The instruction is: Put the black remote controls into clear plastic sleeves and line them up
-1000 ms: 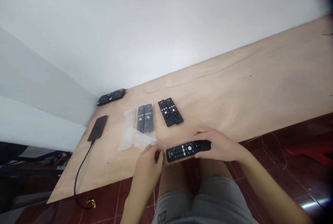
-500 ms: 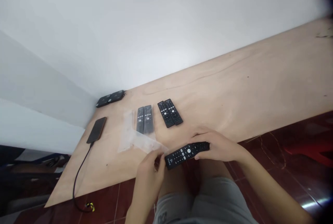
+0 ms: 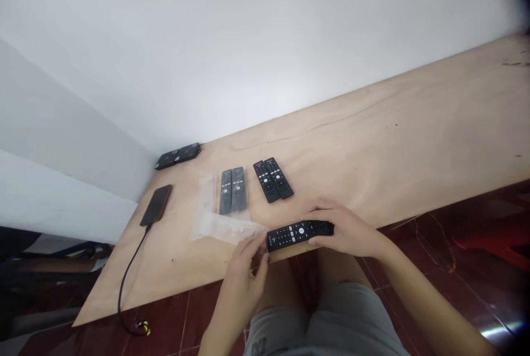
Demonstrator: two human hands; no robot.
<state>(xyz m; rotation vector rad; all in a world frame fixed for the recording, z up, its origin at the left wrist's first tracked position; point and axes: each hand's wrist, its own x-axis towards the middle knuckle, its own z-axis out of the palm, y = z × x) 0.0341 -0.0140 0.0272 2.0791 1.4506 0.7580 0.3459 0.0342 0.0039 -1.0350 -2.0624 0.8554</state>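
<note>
Black TV remote (image 3: 298,233), right hand fingers (image 3: 327,207) gripping it, left fingers (image 3: 257,248) curled just beside its end

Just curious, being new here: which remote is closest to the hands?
The black remote gripped by the right hand, at the edge of the table. Four others lie farther back: two bare remotes, two under clear plastic.

Lower-centre remote control (image 3: 292,233) is matt black plastic; the plastic bag (image 3: 223,229) left of it is thin, clear and creased; the plywood tabletop (image 3: 372,141) is smooth, matt, unpainted wood; lower-right floor tiles (image 3: 455,290) are glossy; bottom-centre shorts (image 3: 318,323) are matt grey cloth.
</note>
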